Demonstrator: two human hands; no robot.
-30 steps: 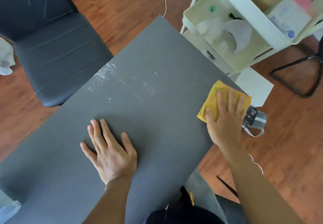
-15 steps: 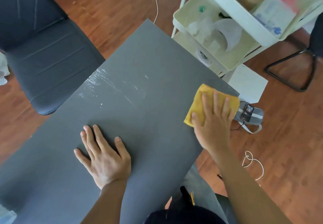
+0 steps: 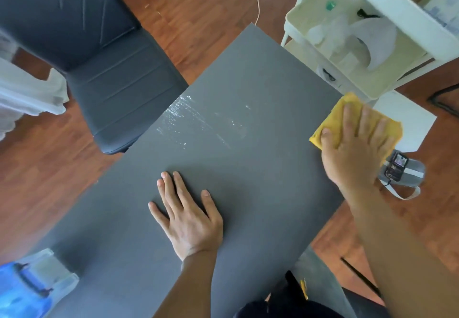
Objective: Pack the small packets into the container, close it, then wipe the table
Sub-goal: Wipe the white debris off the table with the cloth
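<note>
A yellow cloth [image 3: 332,121] lies at the right edge of the dark grey table [image 3: 248,81]. My right hand [image 3: 357,149] presses flat on the cloth with straight, spread fingers. My left hand [image 3: 186,216] rests flat on the table near its middle, holding nothing. A wet streak [image 3: 198,119] shines on the table towards the far left side. The clear container with a blue lid [image 3: 27,285] stands at the near left corner, closed, partly cut off by the frame edge. No loose packets show on the table.
A dark chair [image 3: 104,64] stands past the table's left edge. A white cart [image 3: 352,39] with shelves of items stands at the far right corner. A grey strapped device [image 3: 400,168] and a white sheet [image 3: 407,121] lie on the wooden floor to the right.
The right hand with the cloth slid left along the table's right edge, then back out to that edge. The left hand stayed flat. The view shifted, bringing the container into sight.
</note>
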